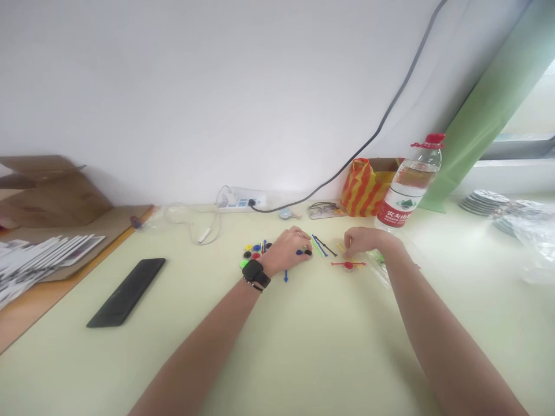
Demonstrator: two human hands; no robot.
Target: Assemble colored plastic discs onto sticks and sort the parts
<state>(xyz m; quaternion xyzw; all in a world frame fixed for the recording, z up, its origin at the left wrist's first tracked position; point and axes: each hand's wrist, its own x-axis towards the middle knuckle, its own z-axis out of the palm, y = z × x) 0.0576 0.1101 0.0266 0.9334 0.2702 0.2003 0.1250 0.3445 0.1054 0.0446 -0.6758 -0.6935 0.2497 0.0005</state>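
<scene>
My left hand (pixel 287 251), wearing a black watch (pixel 255 273), rests low over the table. Its fingers are apart and curved around a dark blue disc (pixel 299 252) and a black disc (pixel 308 252). Closed in a pinch, my right hand (pixel 363 239) points down at a thin yellow arrow (pixel 340 247), and its fingertips are partly hidden. Just below lies a red arrow (pixel 336 264) with a red disc (pixel 348 266). Between the hands are a blue arrow (pixel 319 246) and a black arrow (pixel 326 247). Left of my left hand sit several coloured discs (pixel 247 255).
A water bottle (pixel 407 188) and a striped bag (pixel 364 188) stand behind my right hand. A power strip (pixel 240 200) lies by the wall. At left are a black flat case (pixel 128 292) and a cardboard box (pixel 56 193). Clear plastic (pixel 531 231) lies at right.
</scene>
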